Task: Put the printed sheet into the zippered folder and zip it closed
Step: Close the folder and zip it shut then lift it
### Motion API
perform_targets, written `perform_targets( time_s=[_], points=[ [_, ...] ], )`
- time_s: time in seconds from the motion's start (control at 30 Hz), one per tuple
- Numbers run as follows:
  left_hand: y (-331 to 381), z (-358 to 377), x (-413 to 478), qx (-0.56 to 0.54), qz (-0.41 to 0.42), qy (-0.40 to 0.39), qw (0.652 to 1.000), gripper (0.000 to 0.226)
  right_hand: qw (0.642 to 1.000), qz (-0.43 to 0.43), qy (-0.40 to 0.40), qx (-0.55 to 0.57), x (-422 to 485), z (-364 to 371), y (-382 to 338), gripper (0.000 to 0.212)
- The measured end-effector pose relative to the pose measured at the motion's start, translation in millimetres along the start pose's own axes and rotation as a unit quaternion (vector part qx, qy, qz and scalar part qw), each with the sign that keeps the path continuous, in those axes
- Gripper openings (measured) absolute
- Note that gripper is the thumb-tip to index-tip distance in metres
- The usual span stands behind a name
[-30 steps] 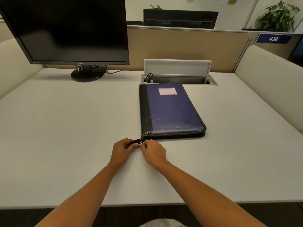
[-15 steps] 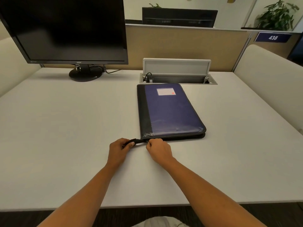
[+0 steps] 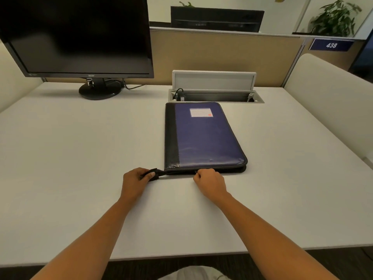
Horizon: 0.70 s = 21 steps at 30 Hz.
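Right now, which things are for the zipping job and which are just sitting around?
For the job:
zippered folder
its black strap, gripped by the left hand
zipper pull, pinched by the right hand

Just sitting there:
monitor
open cable box
plant
438 sign
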<state>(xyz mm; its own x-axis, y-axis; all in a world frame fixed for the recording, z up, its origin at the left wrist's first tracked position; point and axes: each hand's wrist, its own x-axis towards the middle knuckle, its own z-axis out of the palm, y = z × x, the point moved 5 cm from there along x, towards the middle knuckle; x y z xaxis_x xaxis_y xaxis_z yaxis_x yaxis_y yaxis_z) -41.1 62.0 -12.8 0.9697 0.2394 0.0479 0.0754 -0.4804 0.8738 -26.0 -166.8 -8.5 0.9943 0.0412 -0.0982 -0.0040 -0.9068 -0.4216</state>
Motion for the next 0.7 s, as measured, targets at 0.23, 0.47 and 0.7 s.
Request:
perform_targets(
  time_s=[0.23, 0.47, 0.7],
  points=[
    [-1, 0, 3, 0.012, -0.004, -0.017, 1.0, 0.01, 1.0, -0.003, 0.003, -0.01, 2, 2, 1, 0.027],
    [6, 2, 2, 0.042, 0.017, -0.028, 0.999, 0.016, 0.999, 0.017, 0.028, -0.027, -1, 5, -2, 0.038],
    [44, 33, -1, 0.251, 0.216, -0.073, 0.941, 0.064, 0.995, 0.043, 0.08, -0.027, -9, 9, -8, 0.025]
  ],
)
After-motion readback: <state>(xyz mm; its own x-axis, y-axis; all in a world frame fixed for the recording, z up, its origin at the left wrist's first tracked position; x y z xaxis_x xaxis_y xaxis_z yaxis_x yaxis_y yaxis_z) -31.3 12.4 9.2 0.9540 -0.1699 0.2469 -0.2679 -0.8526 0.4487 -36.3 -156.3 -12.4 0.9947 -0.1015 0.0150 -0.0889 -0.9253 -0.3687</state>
